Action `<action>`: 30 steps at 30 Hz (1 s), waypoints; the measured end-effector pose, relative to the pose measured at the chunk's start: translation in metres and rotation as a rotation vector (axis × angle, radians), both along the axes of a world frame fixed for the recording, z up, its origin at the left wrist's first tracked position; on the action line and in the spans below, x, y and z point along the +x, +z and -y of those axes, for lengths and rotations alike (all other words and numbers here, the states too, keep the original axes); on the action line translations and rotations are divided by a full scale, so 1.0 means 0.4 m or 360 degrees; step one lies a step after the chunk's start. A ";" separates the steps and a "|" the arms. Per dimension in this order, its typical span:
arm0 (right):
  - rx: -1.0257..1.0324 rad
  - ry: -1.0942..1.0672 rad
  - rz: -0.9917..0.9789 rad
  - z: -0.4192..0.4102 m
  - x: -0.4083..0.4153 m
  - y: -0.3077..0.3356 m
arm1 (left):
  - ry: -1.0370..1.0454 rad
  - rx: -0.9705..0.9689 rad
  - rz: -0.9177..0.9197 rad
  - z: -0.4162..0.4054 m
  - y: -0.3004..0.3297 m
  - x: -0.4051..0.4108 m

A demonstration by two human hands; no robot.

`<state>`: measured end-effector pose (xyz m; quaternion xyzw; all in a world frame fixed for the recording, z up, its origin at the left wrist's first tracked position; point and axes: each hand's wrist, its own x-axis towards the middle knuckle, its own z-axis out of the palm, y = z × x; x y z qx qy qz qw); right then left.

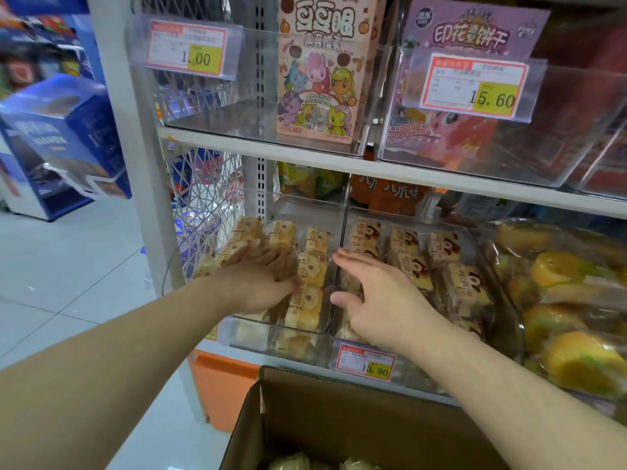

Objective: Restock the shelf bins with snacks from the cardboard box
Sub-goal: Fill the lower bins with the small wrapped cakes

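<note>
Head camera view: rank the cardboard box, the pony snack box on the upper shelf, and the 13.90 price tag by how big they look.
1. cardboard box, partly cut off and nearest the camera, so unsure against the next
2. pony snack box
3. 13.90 price tag, plainly smallest

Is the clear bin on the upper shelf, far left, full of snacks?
No. The clear plastic upper-left bin shows a bare bottom behind its white-and-yellow price tag.

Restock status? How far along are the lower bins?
Done: the left bin and middle bin already hold rows of wrapped cakes. In hand: left hand presses flat on the left bin's cakes; right hand hovers open at the divider. Left: wrapped snacks remain in the cardboard box.
</note>
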<state>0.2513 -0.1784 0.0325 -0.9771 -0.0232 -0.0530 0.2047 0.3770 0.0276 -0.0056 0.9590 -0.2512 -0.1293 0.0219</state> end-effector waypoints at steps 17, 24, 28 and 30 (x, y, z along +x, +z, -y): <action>-0.0019 -0.0013 -0.0002 -0.004 -0.002 0.002 | -0.0132 -0.0197 0.0052 0.045 -0.006 -0.060; -0.0006 -0.0029 -0.0040 -0.003 0.005 -0.005 | -0.0161 -0.0054 -0.0068 0.045 -0.010 -0.037; 0.0022 -0.0045 -0.0046 -0.005 0.007 -0.010 | -0.0109 -0.0102 -0.0024 0.054 -0.002 -0.055; 0.0019 -0.0033 -0.0021 -0.006 0.007 -0.011 | -0.0099 -0.0203 0.0080 0.050 0.005 -0.089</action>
